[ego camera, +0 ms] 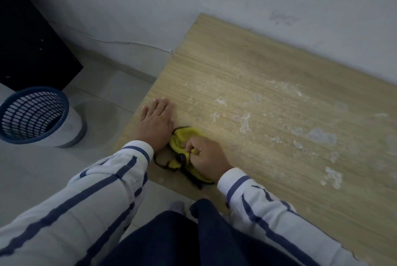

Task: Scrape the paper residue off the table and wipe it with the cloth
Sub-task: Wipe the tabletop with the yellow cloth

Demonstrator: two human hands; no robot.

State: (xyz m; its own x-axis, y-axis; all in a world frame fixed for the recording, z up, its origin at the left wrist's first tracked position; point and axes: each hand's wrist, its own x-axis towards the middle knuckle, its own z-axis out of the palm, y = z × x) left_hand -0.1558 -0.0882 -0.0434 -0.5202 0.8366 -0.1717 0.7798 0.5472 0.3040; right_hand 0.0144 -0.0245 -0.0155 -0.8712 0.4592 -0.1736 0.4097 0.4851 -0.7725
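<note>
Evidently wiping is in hand: the right hand [206, 154] has its fingers curled round the yellow cloth [183, 136] at the table's [236, 61] near left edge. The left hand [158, 124] presses flat beside it, fingers straight. White paper residue [322, 137] lies well to the right, so the next move probably calls for sweeping the cloth that way.

sleeves [90, 188]: long, white, navy-blue stripes, banded cuffs | trousers [171, 242]: dark navy, plain

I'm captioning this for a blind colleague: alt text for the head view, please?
A person's right hand grips a crumpled yellow cloth near the corner of a light wooden table, the left hand resting flat beside it. White paper residue patches the tabletop to the right; a blue mesh plastic basket stands on the floor at left.
</note>
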